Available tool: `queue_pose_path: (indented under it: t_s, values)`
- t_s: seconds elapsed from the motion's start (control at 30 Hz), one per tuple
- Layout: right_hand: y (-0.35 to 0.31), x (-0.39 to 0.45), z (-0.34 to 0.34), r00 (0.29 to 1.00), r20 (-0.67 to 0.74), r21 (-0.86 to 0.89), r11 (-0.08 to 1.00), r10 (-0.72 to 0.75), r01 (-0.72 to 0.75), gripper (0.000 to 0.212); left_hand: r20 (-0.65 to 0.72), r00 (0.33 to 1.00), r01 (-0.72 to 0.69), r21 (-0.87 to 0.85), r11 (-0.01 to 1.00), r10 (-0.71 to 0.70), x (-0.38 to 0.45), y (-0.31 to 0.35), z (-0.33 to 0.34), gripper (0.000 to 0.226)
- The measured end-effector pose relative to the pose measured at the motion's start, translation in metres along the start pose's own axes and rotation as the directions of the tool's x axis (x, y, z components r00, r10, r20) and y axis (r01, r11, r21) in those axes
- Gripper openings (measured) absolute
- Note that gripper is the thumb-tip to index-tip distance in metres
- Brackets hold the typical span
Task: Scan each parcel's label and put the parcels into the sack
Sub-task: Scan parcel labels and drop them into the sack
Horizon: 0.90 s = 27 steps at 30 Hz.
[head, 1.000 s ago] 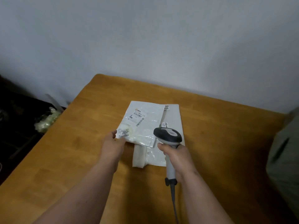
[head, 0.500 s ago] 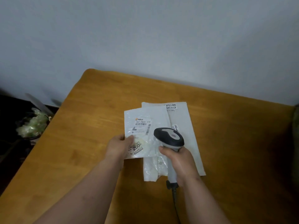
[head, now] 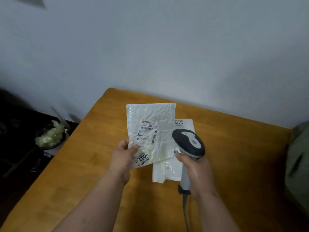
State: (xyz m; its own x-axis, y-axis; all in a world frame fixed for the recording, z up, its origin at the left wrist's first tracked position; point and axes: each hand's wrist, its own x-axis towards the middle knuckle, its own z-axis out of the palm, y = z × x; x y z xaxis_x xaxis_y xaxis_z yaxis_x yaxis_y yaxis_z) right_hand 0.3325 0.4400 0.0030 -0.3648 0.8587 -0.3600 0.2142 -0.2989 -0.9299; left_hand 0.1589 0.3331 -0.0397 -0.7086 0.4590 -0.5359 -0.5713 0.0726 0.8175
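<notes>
My left hand (head: 123,156) pinches the lower left corner of a white crinkled parcel (head: 153,114) and holds it up, tilted towards me above the table. Its label (head: 148,131) with barcodes faces me. My right hand (head: 195,171) grips the handle of a grey and black barcode scanner (head: 189,143), whose head sits just right of the raised parcel. A second white parcel (head: 168,171) lies flat on the wooden table (head: 234,148) beneath both. A grey-green sack (head: 299,164) shows at the right edge.
The scanner's cable (head: 185,213) runs down towards me. Left of the table, on the dark floor, a dark bowl holds crumpled clear plastic (head: 50,136). A pale wall stands behind the table's far edge.
My left hand has lifted the top parcel off the table and tipped it upright, label towards me. The scanner has stayed beside it in my right hand.
</notes>
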Motion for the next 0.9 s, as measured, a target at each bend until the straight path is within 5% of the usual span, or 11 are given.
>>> queue_pose_path:
  t_s: [0.37,0.73,0.9]
  values:
    - [-0.048,-0.094,-0.056,0.921,0.378,0.084,0.994,-0.092,0.065,0.013,-0.046,0.987,-0.162,-0.167,0.972,0.157,-0.12,0.01,0.031,0.014]
    - [-0.068,-0.14,-0.097,0.905,0.384,0.127,0.982,-0.181,0.142,0.032,-0.045,0.973,-0.23,-0.223,0.947,0.225,-0.189,0.012,0.05,0.013]
    - [-0.071,-0.152,-0.102,0.897,0.391,0.163,0.974,-0.208,0.154,0.018,-0.036,0.969,-0.247,-0.207,0.947,0.245,-0.205,0.01,0.049,0.011]
